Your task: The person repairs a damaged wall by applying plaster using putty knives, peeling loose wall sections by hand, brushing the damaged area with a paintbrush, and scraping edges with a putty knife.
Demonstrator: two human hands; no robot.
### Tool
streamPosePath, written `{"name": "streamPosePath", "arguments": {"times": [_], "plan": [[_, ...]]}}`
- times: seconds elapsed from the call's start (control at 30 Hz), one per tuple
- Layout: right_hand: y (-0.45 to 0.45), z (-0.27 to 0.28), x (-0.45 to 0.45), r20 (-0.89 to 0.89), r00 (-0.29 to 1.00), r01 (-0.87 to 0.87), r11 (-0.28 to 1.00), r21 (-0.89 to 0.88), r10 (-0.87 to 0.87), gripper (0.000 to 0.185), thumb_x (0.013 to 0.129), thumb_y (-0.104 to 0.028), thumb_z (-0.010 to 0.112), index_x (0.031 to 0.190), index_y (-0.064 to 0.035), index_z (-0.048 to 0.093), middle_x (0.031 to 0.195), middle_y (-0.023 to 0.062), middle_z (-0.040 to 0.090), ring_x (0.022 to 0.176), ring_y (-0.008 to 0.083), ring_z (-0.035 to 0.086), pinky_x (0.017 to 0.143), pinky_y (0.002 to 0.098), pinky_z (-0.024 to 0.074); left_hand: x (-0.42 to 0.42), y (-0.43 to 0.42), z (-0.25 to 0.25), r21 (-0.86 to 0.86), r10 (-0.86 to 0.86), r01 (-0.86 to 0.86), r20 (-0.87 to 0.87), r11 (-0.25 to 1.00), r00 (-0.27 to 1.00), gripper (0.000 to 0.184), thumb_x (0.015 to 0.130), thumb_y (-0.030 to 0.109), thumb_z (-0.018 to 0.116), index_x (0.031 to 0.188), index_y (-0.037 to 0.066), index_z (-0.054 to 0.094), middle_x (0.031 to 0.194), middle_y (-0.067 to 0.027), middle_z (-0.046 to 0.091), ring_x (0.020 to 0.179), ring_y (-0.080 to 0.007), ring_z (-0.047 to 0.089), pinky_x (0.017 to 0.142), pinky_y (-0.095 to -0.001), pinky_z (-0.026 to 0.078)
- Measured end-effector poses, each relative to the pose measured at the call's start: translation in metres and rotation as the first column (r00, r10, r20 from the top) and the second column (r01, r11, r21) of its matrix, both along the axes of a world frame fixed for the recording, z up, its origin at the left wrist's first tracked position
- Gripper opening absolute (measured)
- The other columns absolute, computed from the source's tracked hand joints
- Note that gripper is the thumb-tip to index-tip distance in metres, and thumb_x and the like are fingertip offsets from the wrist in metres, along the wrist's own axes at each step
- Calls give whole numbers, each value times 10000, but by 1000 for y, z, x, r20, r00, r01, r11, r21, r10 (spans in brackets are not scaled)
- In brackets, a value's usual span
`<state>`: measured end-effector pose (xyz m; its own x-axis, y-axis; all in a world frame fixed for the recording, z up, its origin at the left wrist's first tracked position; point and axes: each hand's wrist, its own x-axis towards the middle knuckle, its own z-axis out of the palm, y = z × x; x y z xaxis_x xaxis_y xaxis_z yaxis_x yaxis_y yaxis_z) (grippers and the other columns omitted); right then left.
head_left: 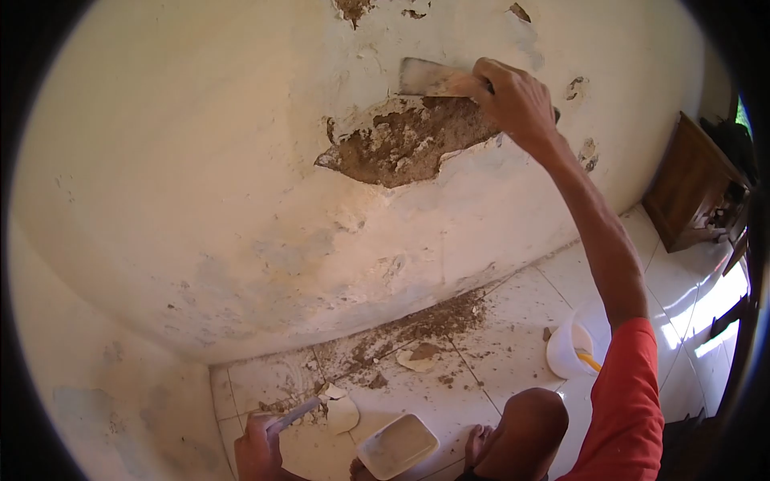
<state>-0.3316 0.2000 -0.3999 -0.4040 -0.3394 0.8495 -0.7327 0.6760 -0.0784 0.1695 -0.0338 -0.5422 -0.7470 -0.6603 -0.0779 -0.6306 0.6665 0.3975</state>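
My right hand [517, 104] is closed around the handle of a putty knife [433, 78], whose wide blade lies against the wall along the top edge of a bare brown patch [409, 144]. Plaster and paint have come away there, and the patch's rim is ragged. Low at the left, my left hand [260, 445] grips a flat grey tool [295, 414], narrow as seen from here; its exact kind does not show. A broken piece of white plaster [342, 414] lies on the floor just beyond that tool's tip.
Brown crumbs [441, 321] litter the tiled floor along the wall's foot. A shallow white tub [399, 446] stands before me, near my bent knee [536, 421]. To the right are a white bucket [563, 351] with something yellow inside and a wooden cabinet [686, 188].
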Motion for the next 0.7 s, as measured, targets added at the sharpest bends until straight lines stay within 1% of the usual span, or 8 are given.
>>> {"name": "streamPosePath", "arguments": {"times": [0.17, 0.23, 0.37, 0.4, 0.43, 0.6, 0.67, 0.7], "plan": [[29, 1, -22, -14, 997, 70, 997, 18, -70, 348, 904, -433, 646, 791, -105, 615, 666, 43, 633, 580, 186, 583, 564, 362, 463, 0, -8, 0, 107, 128, -124, -30, 986, 991, 265, 1005, 266, 491, 1174, 75, 562, 1064, -233, 657, 954, -455, 622, 790, -493, 504], [45, 4, -28, 33, 994, 106, 994, -13, -106, 400, 880, -476, 667, 783, -92, 612, 632, 39, 597, 580, 198, 553, 581, 356, 443, -1, -9, 0, -36, 34, -32, 47, 999, 998, 282, 1004, 267, 492, 1179, 57, 562, 1069, -236, 656, 963, -456, 622, 790, -494, 505], [91, -4, -50, 212, 966, 166, 983, -73, -148, 412, 891, -443, 673, 823, -41, 608, 630, 80, 523, 585, 205, 474, 599, 355, 409, 1, -13, -2, -23, -10, 11, 42, 1000, 999, 312, 1005, 299, 497, 1194, 58, 560, 1082, -248, 651, 988, -440, 631, 803, -495, 504], [102, -9, -53, 207, 967, 169, 983, -73, -151, 412, 891, -443, 673, 823, -41, 608, 630, 80, 523, 585, 205, 474, 599, 355, 409, 5, -16, -12, -84, -75, 66, -112, 994, 991, 234, 968, 202, 536, 1125, 28, 549, 974, -231, 651, 879, -404, 643, 740, -446, 507], [112, -14, -53, 232, 963, 169, 979, -118, -138, 408, 899, -430, 667, 816, -34, 612, 624, 69, 507, 583, 172, 458, 595, 334, 402, 6, -17, -17, -152, -146, 109, -255, 982, 956, 169, 931, 105, 576, 1055, -3, 538, 866, -214, 650, 770, -368, 654, 677, -397, 509], [145, -62, -71, 292, 955, 152, 936, -317, -56, 388, 928, -380, 646, 816, -10, 610, 621, 25, 475, 602, 99, 427, 583, 277, 382, 12, -14, -9, -160, -111, 72, -254, 985, 961, 170, 921, 80, 579, 1079, 22, 555, 860, -221, 648, 799, -419, 641, 688, -434, 506], [139, -82, -56, 315, 949, 142, 904, -404, -9, 378, 928, -372, 651, 869, -1, 606, 658, 101, 527, 619, 155, 465, 590, 342, 421, 16, -13, -9, -169, -127, 82, -273, 982, 954, 167, 918, 71, 580, 1076, 26, 557, 862, -215, 646, 795, -411, 644, 691, -433, 505], [126, -84, -46, 258, 962, 32, 906, -423, 86, 325, 937, -316, 649, 865, -3, 604, 674, 47, 513, 642, 118, 444, 592, 299, 402, 15, -14, -10, -147, -125, 89, -255, 985, 959, 167, 916, 74, 583, 1076, 30, 558, 872, -212, 647, 799, -409, 645, 693, -433, 504]]}}
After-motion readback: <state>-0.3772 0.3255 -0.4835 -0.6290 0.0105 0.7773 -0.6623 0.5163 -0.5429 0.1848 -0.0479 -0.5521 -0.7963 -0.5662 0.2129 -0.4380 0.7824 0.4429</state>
